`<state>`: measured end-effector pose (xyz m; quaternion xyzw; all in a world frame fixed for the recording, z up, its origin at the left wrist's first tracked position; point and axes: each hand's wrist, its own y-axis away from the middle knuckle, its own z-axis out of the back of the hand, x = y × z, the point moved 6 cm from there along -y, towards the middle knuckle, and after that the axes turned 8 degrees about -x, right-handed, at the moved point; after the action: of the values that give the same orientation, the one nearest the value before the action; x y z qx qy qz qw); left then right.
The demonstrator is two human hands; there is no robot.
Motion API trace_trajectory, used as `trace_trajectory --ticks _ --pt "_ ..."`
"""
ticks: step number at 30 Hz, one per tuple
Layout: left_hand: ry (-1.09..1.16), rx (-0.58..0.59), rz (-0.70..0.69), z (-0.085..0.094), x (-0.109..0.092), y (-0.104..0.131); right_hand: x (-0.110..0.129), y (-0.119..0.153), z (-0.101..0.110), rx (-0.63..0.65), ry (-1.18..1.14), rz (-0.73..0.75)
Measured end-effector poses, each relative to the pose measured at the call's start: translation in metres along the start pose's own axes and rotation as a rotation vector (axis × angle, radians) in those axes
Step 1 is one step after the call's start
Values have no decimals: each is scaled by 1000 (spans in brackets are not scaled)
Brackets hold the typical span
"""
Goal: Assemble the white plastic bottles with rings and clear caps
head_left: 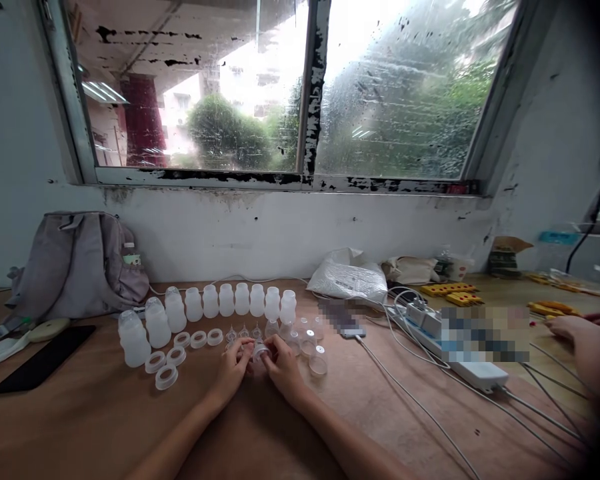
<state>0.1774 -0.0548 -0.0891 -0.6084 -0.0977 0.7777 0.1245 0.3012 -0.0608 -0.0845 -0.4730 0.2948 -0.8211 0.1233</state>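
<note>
My left hand [234, 373] and my right hand [283, 368] meet over the wooden table [105, 427], both gripping one small clear plastic cap [261, 351] between the fingertips. Behind them runs a curved row of several frosted white bottles [226, 300], two larger ones [133, 339] at its left end. White threaded rings [166, 377] lie left of my hands. Small clear nipples [243, 331] and round clear caps [318, 364] lie just beyond and to the right.
A grey backpack [80, 263] and a black phone [45, 357] sit at the left. A white bag [349, 277], a white power strip [450, 350] with cables and yellow parts [450, 291] lie right. Another person's hand [587, 347] rests at the right edge.
</note>
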Motion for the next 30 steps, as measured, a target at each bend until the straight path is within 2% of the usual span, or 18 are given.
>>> trace_trajectory --ticks 6,17,22,30 --pt "-64 -7 -103 0 -10 11 -4 -2 2 -8 41 3" --pt "-176 -12 -163 4 -3 13 -10 -2 -7 53 141 -80" --pt "-207 -8 -142 4 4 13 -10 -2 -9 82 176 -109" --pt "-269 3 -186 1 0 16 -15 -3 -11 74 208 -105"
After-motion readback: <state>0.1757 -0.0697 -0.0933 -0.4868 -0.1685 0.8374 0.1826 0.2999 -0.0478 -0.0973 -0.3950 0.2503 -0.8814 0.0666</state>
